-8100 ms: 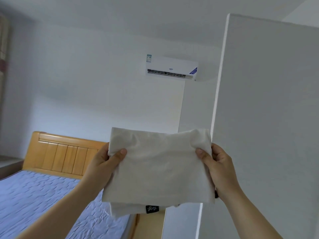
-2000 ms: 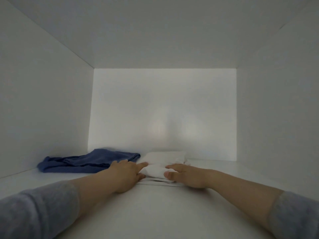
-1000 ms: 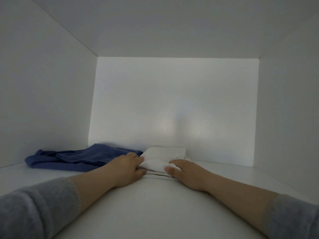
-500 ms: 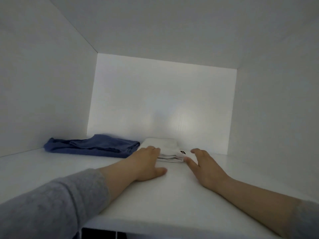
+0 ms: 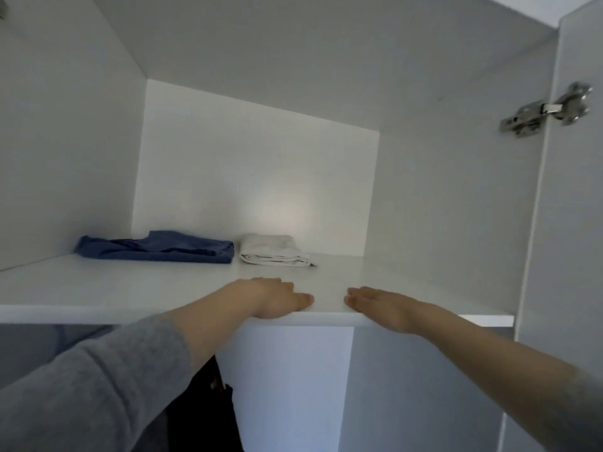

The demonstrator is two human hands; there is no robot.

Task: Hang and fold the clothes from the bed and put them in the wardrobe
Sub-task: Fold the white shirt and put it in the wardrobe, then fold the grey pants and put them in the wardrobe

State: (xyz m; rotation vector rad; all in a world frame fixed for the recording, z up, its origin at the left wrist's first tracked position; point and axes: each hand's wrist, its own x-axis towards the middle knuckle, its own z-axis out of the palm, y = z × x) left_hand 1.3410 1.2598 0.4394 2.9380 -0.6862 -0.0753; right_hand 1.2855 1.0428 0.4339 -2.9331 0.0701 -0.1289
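Observation:
A folded white garment (image 5: 274,255) lies deep on the white wardrobe shelf (image 5: 114,288), right beside a folded blue garment (image 5: 156,251) to its left. My left hand (image 5: 270,298) rests flat near the shelf's front edge with straight fingers and holds nothing. My right hand (image 5: 381,306) lies flat close to it on the right, also empty. Both hands are well in front of the white garment and apart from it.
The open wardrobe door (image 5: 571,207) stands at the right with a metal hinge (image 5: 548,110). Below the shelf hangs dark clothing (image 5: 205,412) beside a white divider panel (image 5: 293,386). The shelf's side walls close it in left and right.
Both hands have let go of the white garment and drawn back to the shelf's front edge. The view has pulled out of the compartment, showing the door and the space below.

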